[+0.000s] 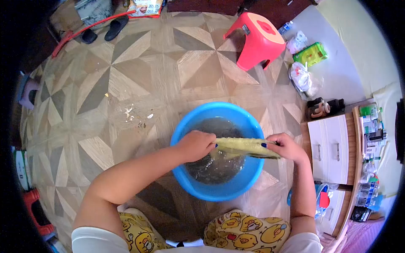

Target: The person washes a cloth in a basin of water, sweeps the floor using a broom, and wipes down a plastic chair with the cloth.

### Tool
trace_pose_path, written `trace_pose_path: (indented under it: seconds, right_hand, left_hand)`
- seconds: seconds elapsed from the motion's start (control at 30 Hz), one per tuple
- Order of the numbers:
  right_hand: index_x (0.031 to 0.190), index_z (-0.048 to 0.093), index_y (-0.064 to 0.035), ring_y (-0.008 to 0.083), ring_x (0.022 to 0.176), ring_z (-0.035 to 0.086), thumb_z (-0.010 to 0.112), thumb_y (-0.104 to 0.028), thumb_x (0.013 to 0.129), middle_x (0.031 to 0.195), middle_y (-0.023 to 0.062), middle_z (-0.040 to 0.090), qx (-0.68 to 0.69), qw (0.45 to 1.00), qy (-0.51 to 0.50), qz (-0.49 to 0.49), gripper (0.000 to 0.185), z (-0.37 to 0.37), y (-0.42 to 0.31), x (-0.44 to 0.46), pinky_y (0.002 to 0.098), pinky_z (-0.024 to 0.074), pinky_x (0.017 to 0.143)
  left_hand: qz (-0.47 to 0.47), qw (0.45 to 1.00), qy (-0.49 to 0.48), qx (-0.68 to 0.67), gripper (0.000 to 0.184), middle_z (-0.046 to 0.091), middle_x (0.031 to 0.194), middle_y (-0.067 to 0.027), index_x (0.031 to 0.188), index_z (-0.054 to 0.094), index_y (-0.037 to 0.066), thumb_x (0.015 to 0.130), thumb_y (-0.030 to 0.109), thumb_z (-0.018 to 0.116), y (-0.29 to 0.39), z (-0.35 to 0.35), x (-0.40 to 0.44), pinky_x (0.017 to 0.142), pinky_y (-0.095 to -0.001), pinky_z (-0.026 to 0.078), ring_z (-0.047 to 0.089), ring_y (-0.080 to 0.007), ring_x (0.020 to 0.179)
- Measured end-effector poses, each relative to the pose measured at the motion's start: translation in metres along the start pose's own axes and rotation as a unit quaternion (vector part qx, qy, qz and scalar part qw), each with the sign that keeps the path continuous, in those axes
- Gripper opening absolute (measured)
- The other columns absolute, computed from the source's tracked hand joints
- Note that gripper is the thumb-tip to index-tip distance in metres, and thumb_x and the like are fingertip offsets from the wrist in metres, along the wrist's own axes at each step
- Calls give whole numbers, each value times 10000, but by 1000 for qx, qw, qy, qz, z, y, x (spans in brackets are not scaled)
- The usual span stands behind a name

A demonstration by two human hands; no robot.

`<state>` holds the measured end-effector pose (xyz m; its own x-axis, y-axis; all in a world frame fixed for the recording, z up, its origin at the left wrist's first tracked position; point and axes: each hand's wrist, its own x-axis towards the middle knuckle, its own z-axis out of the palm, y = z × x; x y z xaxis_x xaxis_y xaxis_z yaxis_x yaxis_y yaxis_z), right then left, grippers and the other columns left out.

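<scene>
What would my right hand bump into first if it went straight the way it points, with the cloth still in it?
Probably your left hand, which grips the other end of the yellow cloth. The tub looks lower than your right hand, but depth is hard to judge.

Yellow cloth (242, 146) stretched above blue basin (249, 177)

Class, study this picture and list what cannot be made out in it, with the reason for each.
All in the head view:
- Bottom of the blue basin: hidden under murky water.
- Gripped ends of the yellow cloth: hidden by the left hand and right hand.
- Labels on the cabinet-top bottles: too small.
- Red object, lower left: cut off by the dark lens edge.
</scene>
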<state>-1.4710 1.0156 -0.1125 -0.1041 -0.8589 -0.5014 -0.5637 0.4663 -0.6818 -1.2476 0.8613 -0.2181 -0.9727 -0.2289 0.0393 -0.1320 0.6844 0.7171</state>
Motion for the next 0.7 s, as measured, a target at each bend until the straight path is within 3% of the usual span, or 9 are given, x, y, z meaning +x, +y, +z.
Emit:
trace_pose_path:
  seconds: [0.1,0.17,0.23,0.33,0.4,0.43,0.53,0.63,0.7]
  right_hand:
    - [756,542,-6,96,589,476,543,-177,694,629,83,538,-43,998,-32,-21,182,20,22,19,250,386,546]
    - [785,538,-33,185,613,520,565,-234,663,670,125,540,-65,993,-66,-78,236,49,40,33,290,399,577]
    - [850,522,-56,272,667,528,580,-243,631,722,150,540,-173,976,-115,-70,294,75,44,39,336,409,607]
    - [897,504,-78,294,707,524,566,-244,625,739,160,538,-262,947,-169,-79,325,116,71,49,362,413,636]
    - [923,494,-98,293,716,527,474,-218,689,745,172,536,-354,919,-169,-39,264,137,81,53,379,408,650]
    - [923,494,-98,293,716,527,474,-218,689,745,172,536,-353,919,-170,-38,264,146,88,55,379,408,650]
    - [947,481,-98,310,741,525,312,-161,753,765,179,535,-369,914,-161,-42,265,162,95,59,389,415,659]
    - [954,472,-78,310,758,522,384,-168,727,788,183,530,-420,889,-180,-27,260,171,108,66,385,413,677]
    - [952,470,-68,307,759,517,416,-163,713,792,187,525,-411,889,-202,-11,263,166,112,65,383,407,671]
  left_hand:
    - [-5,997,-28,72,176,501,626,-146,685,475,27,681,203,470,-6,19,-3,593,-410,379,488,-321,628]
    - [10,993,-78,82,177,509,637,-146,683,486,28,672,205,471,-14,38,-7,597,-410,385,495,-317,639]
    - [25,987,-129,91,179,517,649,-145,680,496,30,663,207,471,-23,60,-12,602,-410,392,502,-313,651]
    - [43,942,-273,192,179,551,732,-117,785,544,51,655,124,445,-23,79,-18,672,-381,395,531,-254,717]
    - [48,947,-247,199,161,553,735,-107,755,552,58,661,122,438,-29,96,-25,687,-380,385,530,-244,733]
    - [54,952,-219,207,151,556,737,-96,726,560,65,666,119,432,-32,102,-28,702,-379,375,529,-234,750]
    - [40,950,-218,221,158,561,738,-74,738,562,80,673,121,425,-37,110,-31,710,-377,366,530,-221,758]
    - [-19,915,-311,254,181,563,733,-72,807,544,90,672,117,427,-35,102,-23,687,-375,379,539,-224,730]
    - [-25,917,-306,256,186,563,725,-79,820,534,89,669,115,427,-34,96,-16,666,-380,387,543,-233,708]
